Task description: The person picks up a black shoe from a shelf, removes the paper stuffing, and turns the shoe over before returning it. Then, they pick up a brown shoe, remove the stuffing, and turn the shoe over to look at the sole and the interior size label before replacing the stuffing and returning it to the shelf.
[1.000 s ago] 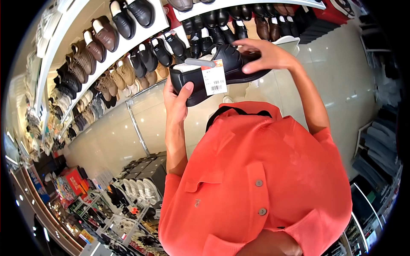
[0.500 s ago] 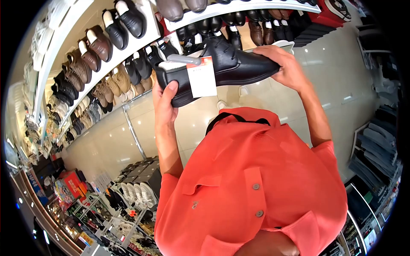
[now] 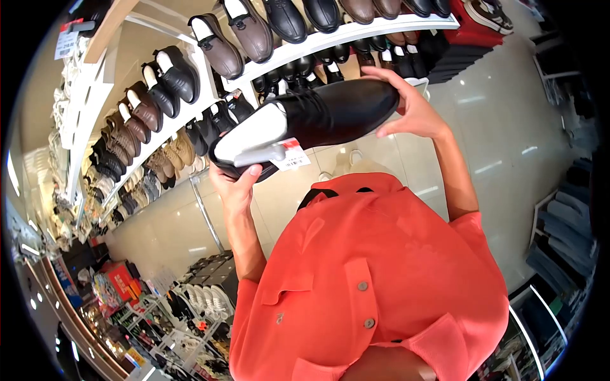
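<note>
A black leather lace-up shoe is held up in front of me, its top side and pale insole turned toward the camera. My left hand grips the heel end, thumb along the near side. Around the toe end curve the fingers of my right hand, with the thumb below. From the shoe's opening hangs a white and red price tag, fixed to a grey plastic security tag. The laces look dark and lie over the shoe's middle.
Curved white shelves carry rows of brown and black shoes beyond my hands and to the left. Folded jeans are stacked at the right. White sneakers stand on a rack at lower left. Below lies a shiny tiled floor.
The shoe has rolled from a side view to show its insole and top, and has shifted slightly left. The price tag now hangs tilted. The camera view has shifted a little.
</note>
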Demonstrator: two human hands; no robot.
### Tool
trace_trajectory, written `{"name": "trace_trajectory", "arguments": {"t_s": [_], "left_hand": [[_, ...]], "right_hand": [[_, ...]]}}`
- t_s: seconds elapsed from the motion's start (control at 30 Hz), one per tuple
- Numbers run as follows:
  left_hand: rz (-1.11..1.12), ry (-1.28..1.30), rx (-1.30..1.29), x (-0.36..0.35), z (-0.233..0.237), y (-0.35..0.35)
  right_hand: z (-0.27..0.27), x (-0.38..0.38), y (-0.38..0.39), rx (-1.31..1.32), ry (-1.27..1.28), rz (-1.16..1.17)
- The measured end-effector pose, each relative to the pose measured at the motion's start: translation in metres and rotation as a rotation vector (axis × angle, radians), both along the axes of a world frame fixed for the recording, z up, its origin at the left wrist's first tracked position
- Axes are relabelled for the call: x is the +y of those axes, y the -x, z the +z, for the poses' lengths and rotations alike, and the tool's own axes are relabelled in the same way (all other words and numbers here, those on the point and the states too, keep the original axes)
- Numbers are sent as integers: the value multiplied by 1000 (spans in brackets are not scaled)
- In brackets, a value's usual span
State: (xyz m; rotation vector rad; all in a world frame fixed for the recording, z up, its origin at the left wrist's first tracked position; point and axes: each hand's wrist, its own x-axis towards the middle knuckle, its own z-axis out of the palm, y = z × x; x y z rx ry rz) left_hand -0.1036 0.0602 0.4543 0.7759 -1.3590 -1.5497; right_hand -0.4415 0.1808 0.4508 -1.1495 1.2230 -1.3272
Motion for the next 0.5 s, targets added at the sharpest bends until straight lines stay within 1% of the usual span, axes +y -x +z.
{"name": "trace_trajectory", "arguments": {"t_s": [0.07, 0.1, 0.13, 0.17, 0.2, 0.27, 0.3, 0.4, 0.47, 0.5], "left_hand": [[48, 28, -30, 8, 4, 8], [35, 107, -79, 10, 4, 10], [18, 189, -123, 10, 3, 15], [-15, 221, -153, 11, 3, 16], [1, 215, -170, 16, 7, 18], [2, 221, -234, 20, 19, 27], [2, 294, -266, 20, 23, 31], [-35, 239, -256, 23, 22, 33], [-51, 252, -245, 23, 26, 40], [-70, 275, -253, 24, 29, 43]], "right_hand": [[-1, 2, 15, -41, 21, 108], [0, 0, 18, -56, -19, 68], [-3, -4, 24, -61, -11, 91], [-7, -5, 29, -30, 17, 79], [-11, -4, 30, -6, 40, 66], [-14, -5, 31, -57, 67, 55], [-18, -5, 34, -41, 97, 50], [-24, -2, 39, -6, 127, 39], [-27, 1, 39, -105, 61, 42], [-26, 2, 39, -92, 60, 20]]}}
